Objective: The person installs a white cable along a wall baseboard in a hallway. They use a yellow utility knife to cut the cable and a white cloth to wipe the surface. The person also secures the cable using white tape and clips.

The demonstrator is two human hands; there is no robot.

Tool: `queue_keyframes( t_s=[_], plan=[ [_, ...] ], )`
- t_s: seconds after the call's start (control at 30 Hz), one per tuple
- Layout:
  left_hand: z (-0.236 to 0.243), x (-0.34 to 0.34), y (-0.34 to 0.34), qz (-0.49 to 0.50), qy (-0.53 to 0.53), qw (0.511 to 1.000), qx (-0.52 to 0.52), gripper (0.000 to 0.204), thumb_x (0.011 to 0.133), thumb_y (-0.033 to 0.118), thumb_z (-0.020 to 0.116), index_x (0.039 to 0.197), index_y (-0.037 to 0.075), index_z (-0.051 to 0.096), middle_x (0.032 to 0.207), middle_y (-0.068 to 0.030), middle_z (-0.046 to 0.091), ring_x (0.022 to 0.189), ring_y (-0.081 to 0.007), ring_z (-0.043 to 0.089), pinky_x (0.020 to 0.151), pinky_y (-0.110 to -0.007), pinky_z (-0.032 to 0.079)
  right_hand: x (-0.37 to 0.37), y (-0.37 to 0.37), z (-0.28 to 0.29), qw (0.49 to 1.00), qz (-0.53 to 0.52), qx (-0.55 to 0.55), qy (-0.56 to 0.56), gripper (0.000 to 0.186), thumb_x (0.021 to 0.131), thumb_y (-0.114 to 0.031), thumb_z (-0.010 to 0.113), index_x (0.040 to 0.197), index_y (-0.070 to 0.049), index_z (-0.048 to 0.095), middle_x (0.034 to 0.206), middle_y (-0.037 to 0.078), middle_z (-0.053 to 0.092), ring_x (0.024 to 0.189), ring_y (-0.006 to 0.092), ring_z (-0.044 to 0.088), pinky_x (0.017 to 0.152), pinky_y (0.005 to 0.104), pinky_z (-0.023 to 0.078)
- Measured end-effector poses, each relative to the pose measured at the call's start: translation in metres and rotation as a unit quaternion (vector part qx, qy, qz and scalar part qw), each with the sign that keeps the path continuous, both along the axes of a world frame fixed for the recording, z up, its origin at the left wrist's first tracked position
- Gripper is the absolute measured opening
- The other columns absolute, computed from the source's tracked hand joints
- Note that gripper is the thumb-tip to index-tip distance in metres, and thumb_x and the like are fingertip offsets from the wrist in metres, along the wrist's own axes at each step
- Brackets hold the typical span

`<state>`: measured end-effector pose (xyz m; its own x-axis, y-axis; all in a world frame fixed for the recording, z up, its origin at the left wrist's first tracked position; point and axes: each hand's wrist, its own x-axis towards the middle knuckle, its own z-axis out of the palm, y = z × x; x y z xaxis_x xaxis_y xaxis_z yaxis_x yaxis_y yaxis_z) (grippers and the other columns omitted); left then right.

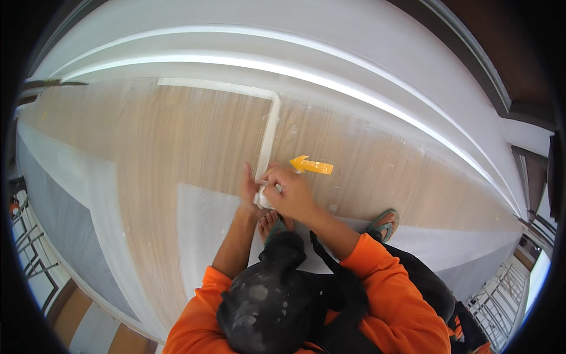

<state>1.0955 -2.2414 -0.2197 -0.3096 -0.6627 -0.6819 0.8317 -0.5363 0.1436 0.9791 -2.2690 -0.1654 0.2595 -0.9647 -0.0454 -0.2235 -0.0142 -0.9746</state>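
Wood-grain floor (194, 135) beneath right hand (290, 187) tight on pale tape (269, 135), left hand (248, 187) unclenched

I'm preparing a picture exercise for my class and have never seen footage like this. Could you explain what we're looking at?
There is no machine: these are a person's own left hand and right hand, bare, below orange sleeves. The single picture comes from a wide fisheye camera worn on the head, looking down, so straight edges bend near its rim. Picture left is the person's left.

On the wood-patterned floor, a pale strip turns a corner and runs down to the hands. A yellow arrow lies to its right. A whitish bunched piece sits between the hands; blur hides how each grips it.
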Motion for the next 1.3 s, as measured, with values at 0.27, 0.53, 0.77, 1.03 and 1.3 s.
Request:
queue_keyframes(
  t_s=[0.27, 0.53, 0.77, 1.03, 1.3],
  plan=[
    [0.051, 0.066, -0.035, -0.126, -0.312, 0.936, -0.107, 0.036, 0.092, 0.031, 0.044, 0.105, 0.0, 0.057, 0.075, -0.0062, 0.058, 0.069, -0.0181, 0.06, 0.059, -0.029, 0.049, 0.021, 0.021, 0.049, 0.889, 0.349, 0.284, -0.089, 0.01, 0.073, -0.015, 0.058, 0.073, -0.005, 0.055, 0.064, 0.006, 0.057, 0.052, 0.0173, 0.051, 0.052, 0.0302, 0.042],
    [0.136, 0.087, 0.055, -0.183, -0.656, 0.732, -0.024, 0.024, 0.089, 0.016, 0.046, 0.096, -0.002, 0.059, 0.077, -0.0062, 0.058, 0.071, -0.015, 0.055, 0.063, -0.03, 0.044, -0.017, -0.045, -0.007, 0.888, -0.014, 0.449, -0.099, 0.014, 0.086, -0.022, 0.05, 0.096, -0.013, 0.052, 0.093, 0.003, 0.058, 0.084, 0.0125, 0.057, 0.073, 0.0288, 0.045],
    [0.196, 0.072, 0.07, -0.41, -0.687, 0.537, -0.265, 0.025, 0.083, 0.027, 0.059, 0.082, 0.003, 0.058, 0.077, -0.0164, 0.058, 0.077, -0.0347, 0.057, 0.068, -0.042, 0.045, 0.071, -0.033, -0.047, 0.964, 0.164, 0.21, -0.022, 0.049, 0.089, -0.041, 0.048, 0.13, -0.017, 0.038, 0.13, 0.008, 0.044, 0.115, 0.0251, 0.046, 0.09, 0.0417, 0.04],
    [0.245, 0.068, 0.006, -0.209, -0.779, 0.557, -0.201, 0.04, 0.076, 0.028, 0.067, 0.102, 0.001, 0.054, 0.104, -0.0173, 0.054, 0.098, -0.037, 0.051, 0.085, -0.043, 0.039, 0.124, -0.04, 0.058, 0.456, 0.487, 0.609, -0.429, 0.058, 0.092, -0.047, 0.039, 0.127, -0.002, 0.04, 0.127, 0.017, 0.044, 0.118, 0.027, 0.043, 0.098, 0.04, 0.035],
    [0.409, 0.026, -0.011, -0.22, -0.786, 0.539, -0.207, 0.072, 0.077, 0.043, 0.063, 0.128, -0.001, 0.038, 0.124, -0.0201, 0.044, 0.127, -0.038, 0.03, 0.104, -0.055, 0.015, 0.064, -0.071, 0.224, 0.634, 0.256, 0.662, -0.308, 0.05, 0.091, -0.045, 0.04, 0.117, -0.002, 0.046, 0.111, 0.015, 0.051, 0.103, 0.0254, 0.051, 0.085, 0.0409, 0.043]
  ],
)
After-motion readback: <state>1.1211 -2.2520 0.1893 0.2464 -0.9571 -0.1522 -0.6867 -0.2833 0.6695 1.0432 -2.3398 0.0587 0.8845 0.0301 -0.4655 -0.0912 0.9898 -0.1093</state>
